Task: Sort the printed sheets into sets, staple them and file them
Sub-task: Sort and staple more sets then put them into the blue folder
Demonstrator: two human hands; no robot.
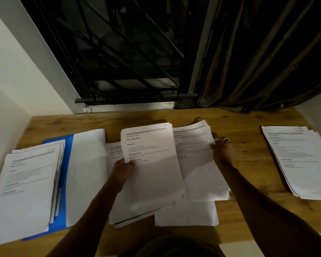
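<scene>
Between left hand [123, 170], right hand [223, 151] — two sheets [153, 175]

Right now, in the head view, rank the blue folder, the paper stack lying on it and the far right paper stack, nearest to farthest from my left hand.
From the left hand, which holds a printed sheet:
1. blue folder, just to its left.
2. stack on the folder, farther left.
3. right stack, far right on the desk.
</scene>
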